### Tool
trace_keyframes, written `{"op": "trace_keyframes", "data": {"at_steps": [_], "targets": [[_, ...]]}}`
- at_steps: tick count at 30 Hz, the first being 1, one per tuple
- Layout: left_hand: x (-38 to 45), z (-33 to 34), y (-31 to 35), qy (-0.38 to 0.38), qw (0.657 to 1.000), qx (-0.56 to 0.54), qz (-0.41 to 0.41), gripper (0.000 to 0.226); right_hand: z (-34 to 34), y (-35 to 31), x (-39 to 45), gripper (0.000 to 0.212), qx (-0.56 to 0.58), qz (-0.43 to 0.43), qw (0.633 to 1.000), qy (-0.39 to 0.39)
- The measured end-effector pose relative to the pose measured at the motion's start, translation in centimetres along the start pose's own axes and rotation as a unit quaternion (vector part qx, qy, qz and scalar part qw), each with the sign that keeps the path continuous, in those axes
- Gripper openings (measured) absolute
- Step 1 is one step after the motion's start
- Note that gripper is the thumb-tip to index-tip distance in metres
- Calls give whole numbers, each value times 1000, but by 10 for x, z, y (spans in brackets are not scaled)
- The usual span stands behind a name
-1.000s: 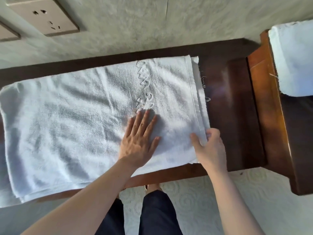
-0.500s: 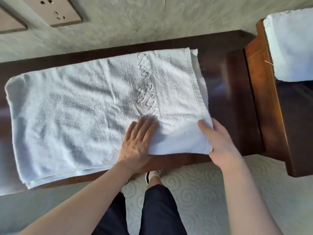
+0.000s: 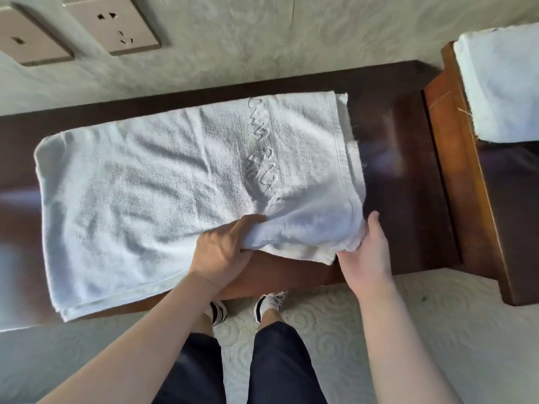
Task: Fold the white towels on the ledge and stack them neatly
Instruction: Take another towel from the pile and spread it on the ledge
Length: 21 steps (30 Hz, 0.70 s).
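A white towel [image 3: 163,193], folded lengthwise with an embossed script band, lies along the dark wooden ledge [image 3: 399,170]. My left hand [image 3: 224,252] grips the towel's near edge, fingers tucked under the cloth and thumb on top. My right hand [image 3: 364,252] holds the near right corner, fingers hidden under the lifted layers. That right end is raised slightly off the ledge. A second white towel [image 3: 501,86], folded, sits on the higher wooden stand at the far right.
The ledge runs along a pale wall with two socket plates [image 3: 113,24] at the top left. A raised wooden stand [image 3: 466,182] adjoins the ledge on the right. Patterned carpet [image 3: 408,330] and my feet lie below the ledge's front edge.
My left hand went from pressing flat on the towel to gripping its near edge. My right hand slid under the right corner, and that end has lifted.
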<state>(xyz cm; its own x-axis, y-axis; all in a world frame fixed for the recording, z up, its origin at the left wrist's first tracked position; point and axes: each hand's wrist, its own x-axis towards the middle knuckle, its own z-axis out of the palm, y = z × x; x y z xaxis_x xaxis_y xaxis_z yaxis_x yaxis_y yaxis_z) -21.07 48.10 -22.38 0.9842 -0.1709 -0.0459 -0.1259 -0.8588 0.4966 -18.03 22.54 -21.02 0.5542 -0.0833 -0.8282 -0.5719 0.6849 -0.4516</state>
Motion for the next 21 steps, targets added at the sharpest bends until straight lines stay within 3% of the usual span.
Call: {"op": "trace_keyframes", "data": {"at_steps": [3,5,7,9,16,19,21], "targets": [[9,-2,-2,1,999,38,18,33,-1,25,-11,30,-70,-73,972,212],[14,-1,-3,-16,999,27,13,29,-4,50,-23,25,-158,-92,945,270],[15,-1,-3,-20,999,19,17,28,-9,73,-36,28,-250,-79,930,259],[14,-2,-3,-18,999,16,35,28,-7,80,-38,32,-267,-71,930,244],[3,3,2,5,998,4,55,26,2,45,-8,20,-91,-50,966,237],[-1,10,1,13,997,4,79,23,-19,23,-1,19,-124,-133,931,318],[-3,17,3,-21,997,13,79,36,-27,18,0,21,-192,-153,905,347]]}}
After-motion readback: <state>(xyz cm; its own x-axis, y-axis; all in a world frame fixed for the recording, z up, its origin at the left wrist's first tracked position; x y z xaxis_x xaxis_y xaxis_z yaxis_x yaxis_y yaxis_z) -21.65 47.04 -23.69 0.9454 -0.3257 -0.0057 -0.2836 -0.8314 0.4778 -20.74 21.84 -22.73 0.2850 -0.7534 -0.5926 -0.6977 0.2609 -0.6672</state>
